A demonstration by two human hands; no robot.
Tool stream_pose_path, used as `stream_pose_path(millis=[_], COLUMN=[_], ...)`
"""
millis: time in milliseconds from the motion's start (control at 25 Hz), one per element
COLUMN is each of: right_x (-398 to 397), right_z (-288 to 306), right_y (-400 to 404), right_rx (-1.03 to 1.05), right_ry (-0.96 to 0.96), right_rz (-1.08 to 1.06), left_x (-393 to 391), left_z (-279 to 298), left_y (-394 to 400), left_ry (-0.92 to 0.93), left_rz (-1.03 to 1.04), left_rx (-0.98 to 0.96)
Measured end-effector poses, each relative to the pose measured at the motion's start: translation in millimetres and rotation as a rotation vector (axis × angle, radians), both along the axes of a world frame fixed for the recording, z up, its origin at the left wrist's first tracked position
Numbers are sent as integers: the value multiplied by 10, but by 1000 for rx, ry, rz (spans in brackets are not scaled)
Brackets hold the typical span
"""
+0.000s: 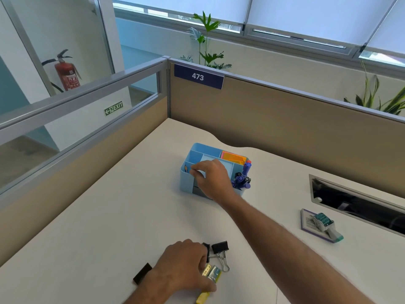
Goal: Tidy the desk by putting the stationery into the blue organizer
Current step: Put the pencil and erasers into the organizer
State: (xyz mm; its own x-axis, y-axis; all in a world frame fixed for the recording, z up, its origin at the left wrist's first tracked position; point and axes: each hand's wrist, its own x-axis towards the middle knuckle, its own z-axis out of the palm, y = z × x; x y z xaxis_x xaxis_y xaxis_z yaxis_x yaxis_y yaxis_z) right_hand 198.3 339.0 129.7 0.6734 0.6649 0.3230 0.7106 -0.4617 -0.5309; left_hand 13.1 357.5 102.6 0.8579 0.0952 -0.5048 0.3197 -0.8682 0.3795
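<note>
The blue organizer [186, 181] stands mid-desk, holding orange sticky notes [233, 157] at its back and purple markers [242, 179] in its right cup. A pencil [185, 168] stands in its left slot. My right hand [211, 177] reaches over the organizer's left compartments, fingertips curled downward; what they hold, if anything, is hidden. Near the desk's front edge my left hand [184, 266] grips a yellow item with a shiny pack [211, 275]. Black binder clips [220, 249] lie just beyond it, and another black clip [142, 273] lies to its left.
A correction tape dispenser [327, 226] rests on a small purple-edged card [306, 222] at the right. Behind it a cable slot [355, 205] is cut into the white desk [98, 227]. Brown partition walls [285, 119] close off the back and left.
</note>
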Motion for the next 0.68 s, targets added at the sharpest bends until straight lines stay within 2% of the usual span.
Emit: stream_pose_path(millis=[120, 280, 360, 480, 560, 680], right_x=[-34, -40, -42, -90, -124, -156], right_z=[19, 31, 31, 39, 25, 2], right_y=[-50, -129, -185, -288, -345, -390], right_rx=[72, 182, 282, 402, 429, 419], right_ry=[-33, 19, 74, 176, 228, 257], right_rz=[-29, -73, -49, 46, 126, 251], left_x=[33, 70, 83, 146, 235, 371], left_z=[-100, -176, -140, 5, 117, 245], left_y=[-1, 51, 92, 181, 273, 414], left_ry=[-60, -119, -234, -518, -658, -768], left_rz=[48, 106, 211, 495, 643, 759], left_rx=[-57, -152, -262, -482, -582, -710])
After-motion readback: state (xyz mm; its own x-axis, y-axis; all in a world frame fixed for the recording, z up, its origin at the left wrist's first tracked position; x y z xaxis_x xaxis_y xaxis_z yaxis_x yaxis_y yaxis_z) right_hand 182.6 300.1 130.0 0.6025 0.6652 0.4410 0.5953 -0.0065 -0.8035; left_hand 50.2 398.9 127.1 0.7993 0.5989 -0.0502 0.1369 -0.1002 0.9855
